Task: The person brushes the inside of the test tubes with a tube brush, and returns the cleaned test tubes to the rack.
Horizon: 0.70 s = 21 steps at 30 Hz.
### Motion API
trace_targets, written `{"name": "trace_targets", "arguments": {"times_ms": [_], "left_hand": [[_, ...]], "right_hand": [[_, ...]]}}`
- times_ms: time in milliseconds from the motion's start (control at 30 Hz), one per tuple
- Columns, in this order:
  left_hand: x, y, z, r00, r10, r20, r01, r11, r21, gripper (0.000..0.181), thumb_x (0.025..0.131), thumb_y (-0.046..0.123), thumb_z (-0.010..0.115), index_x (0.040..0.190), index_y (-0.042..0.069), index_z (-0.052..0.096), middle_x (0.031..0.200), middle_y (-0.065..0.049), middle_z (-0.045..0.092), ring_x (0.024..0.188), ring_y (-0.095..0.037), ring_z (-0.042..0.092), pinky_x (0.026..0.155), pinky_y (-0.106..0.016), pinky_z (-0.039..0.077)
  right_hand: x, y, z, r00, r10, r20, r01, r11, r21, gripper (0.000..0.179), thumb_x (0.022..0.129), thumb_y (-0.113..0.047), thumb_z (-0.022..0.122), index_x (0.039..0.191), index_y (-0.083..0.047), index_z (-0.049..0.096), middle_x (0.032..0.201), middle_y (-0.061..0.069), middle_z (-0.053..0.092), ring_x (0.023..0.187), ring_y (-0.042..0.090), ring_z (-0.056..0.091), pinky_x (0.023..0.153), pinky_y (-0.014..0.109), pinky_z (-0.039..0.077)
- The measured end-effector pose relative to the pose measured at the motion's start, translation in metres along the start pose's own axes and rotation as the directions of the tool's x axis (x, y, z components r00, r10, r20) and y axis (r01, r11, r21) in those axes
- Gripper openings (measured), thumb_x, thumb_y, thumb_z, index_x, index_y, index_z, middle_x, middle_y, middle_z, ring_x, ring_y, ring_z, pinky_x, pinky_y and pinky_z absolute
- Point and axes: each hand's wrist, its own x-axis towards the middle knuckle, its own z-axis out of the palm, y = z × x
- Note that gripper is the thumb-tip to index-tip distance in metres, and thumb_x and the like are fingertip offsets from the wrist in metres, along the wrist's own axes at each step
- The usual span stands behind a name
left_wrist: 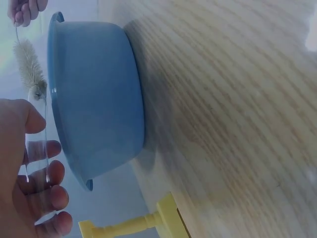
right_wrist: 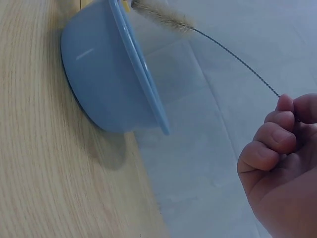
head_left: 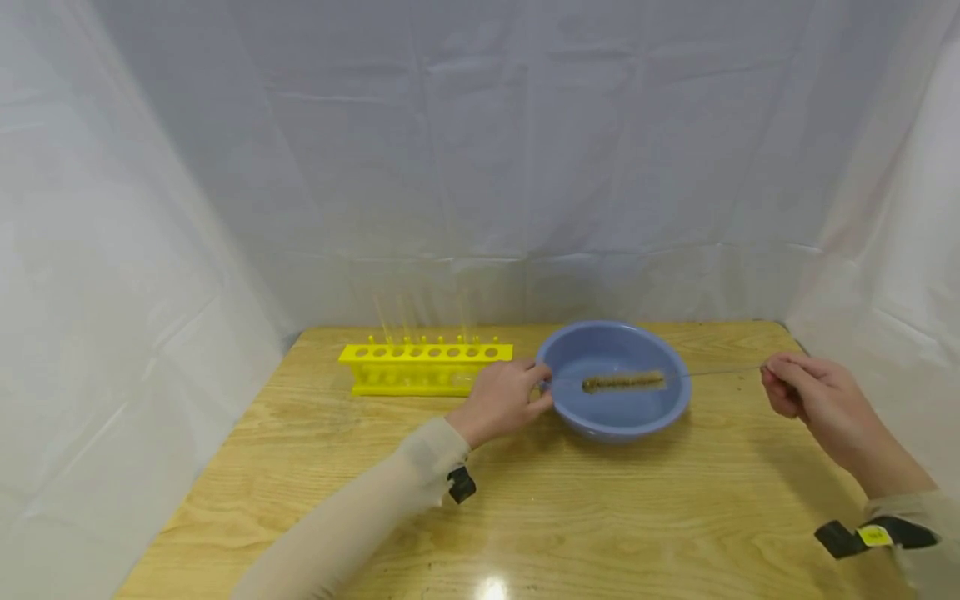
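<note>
My left hand (head_left: 504,400) is at the left rim of a blue plastic basin (head_left: 611,432), its fingers curled round a clear glass test tube (left_wrist: 35,137). The tube lies roughly level, its mouth toward the right. At that mouth sits the tip of a test tube brush (head_left: 624,382), whose tan bristles stretch over the basin. To the right of the basin, my right hand (head_left: 817,400) pinches the end of the brush's twisted wire handle (right_wrist: 237,57), which bows slightly in the right wrist view.
Left of the basin stands a yellow test tube rack (head_left: 427,353) with several holes. A few clear tubes (head_left: 405,321) rise from its back. Everything rests on a wooden table (head_left: 600,525), with white sheeting (head_left: 480,167) behind and at both sides.
</note>
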Motion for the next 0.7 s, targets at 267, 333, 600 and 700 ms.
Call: {"name": "trace_targets", "arguments": {"times_ms": [267, 333, 600, 700], "left_hand": [[-0.002, 0.000, 0.001, 0.997, 0.052, -0.050, -0.055, 0.996, -0.065, 0.027, 0.095, 0.034, 0.060, 0.114, 0.017, 0.071, 0.099, 0.002, 0.071, 0.068, -0.007, 0.055, 0.054, -0.019, 0.039], [-0.001, 0.002, 0.000, 0.996, 0.067, -0.066, -0.073, 0.992, -0.099, 0.027, 0.095, 0.032, 0.061, 0.114, 0.016, 0.071, 0.100, 0.001, 0.072, 0.069, -0.008, 0.056, 0.055, -0.019, 0.040], [0.002, 0.009, -0.005, 0.991, 0.082, -0.104, -0.092, 0.992, -0.087, 0.025, 0.094, 0.031, 0.059, 0.113, 0.019, 0.071, 0.097, 0.003, 0.071, 0.070, -0.008, 0.057, 0.055, -0.019, 0.041], [0.003, 0.010, -0.005, 0.991, 0.087, -0.106, -0.095, 0.993, -0.072, 0.024, 0.094, 0.031, 0.059, 0.111, 0.018, 0.070, 0.094, 0.005, 0.069, 0.070, -0.007, 0.057, 0.055, -0.019, 0.041]], "right_hand": [[0.001, 0.002, 0.001, 0.997, 0.056, 0.050, -0.059, 0.995, 0.074, 0.025, 0.109, -0.014, 0.043, 0.097, -0.002, 0.062, 0.079, 0.001, 0.055, 0.062, 0.020, 0.038, 0.060, 0.040, 0.026], [0.002, 0.003, 0.004, 0.997, 0.061, 0.056, -0.065, 0.996, 0.065, 0.025, 0.109, -0.013, 0.043, 0.097, -0.003, 0.062, 0.080, 0.001, 0.056, 0.061, 0.019, 0.039, 0.060, 0.040, 0.026], [0.007, 0.006, 0.014, 0.997, 0.066, 0.051, -0.067, 0.998, 0.008, 0.023, 0.108, -0.014, 0.046, 0.099, -0.002, 0.063, 0.081, 0.000, 0.056, 0.062, 0.018, 0.041, 0.059, 0.040, 0.025], [0.009, 0.009, 0.019, 0.996, 0.073, 0.052, -0.067, 0.992, -0.111, 0.024, 0.108, -0.016, 0.046, 0.099, -0.002, 0.063, 0.078, -0.001, 0.054, 0.060, 0.021, 0.039, 0.057, 0.040, 0.028]]}}
